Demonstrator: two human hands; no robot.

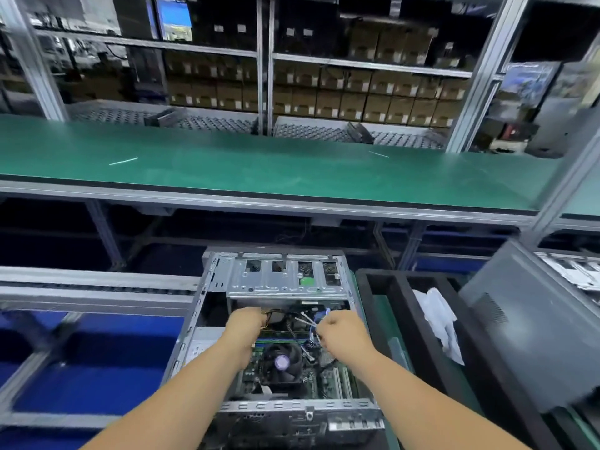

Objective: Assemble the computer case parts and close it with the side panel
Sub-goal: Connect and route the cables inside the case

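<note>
Computer case (207,323) lies open-side up (panel off) so left hand (244,323) and right hand (341,331), both pinching cables (306,319), reach inside.

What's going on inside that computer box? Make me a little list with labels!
place: a factory workbench with a green shelf above
computer case: lying open, side panel not on it
inside: a round fan on a circuit board, plus loose wires
left hand: curled around wires under the metal drive cage
right hand: pinching a bundle of thin wires
beside the case: a grey panel leaning at the right, and a white bag
</note>
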